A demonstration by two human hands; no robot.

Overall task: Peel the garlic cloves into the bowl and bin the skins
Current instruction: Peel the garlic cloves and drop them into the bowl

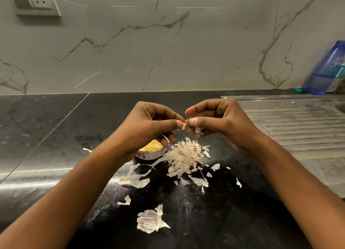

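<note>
The person is standing at a dark counter [56, 136] and holding both hands together above it. The left hand [149, 123] is pinching a small pale clove [183, 126] between thumb and forefinger, with its other fingers curling underneath. The right hand [220, 122] is meeting it from the right. Its thumb and forefinger are nipping the clove's right end and the rest of its fingers are curled in. A strip of skin [197, 130] is hanging among those fingers, just under the thumb. The clove is sitting in the air between the two thumbs, above the counter.

Below the left hand a small bowl [149, 155] is standing on the counter, partly hidden by the wrist, and yellowish peeled cloves [152, 147] are lying in it. Just right of the bowl a pile of skins [184, 155] is lying loose on the counter, under the right hand. Bigger husks [151, 220] are lying nearer to the person, with small flakes scattered around them.

To the right a ribbed drainboard [298, 127] is running along the counter. Behind it a blue bottle [328, 69] is standing against the marble wall [168, 43]. Far to the left, a socket [36, 0] is showing high on that wall.
</note>
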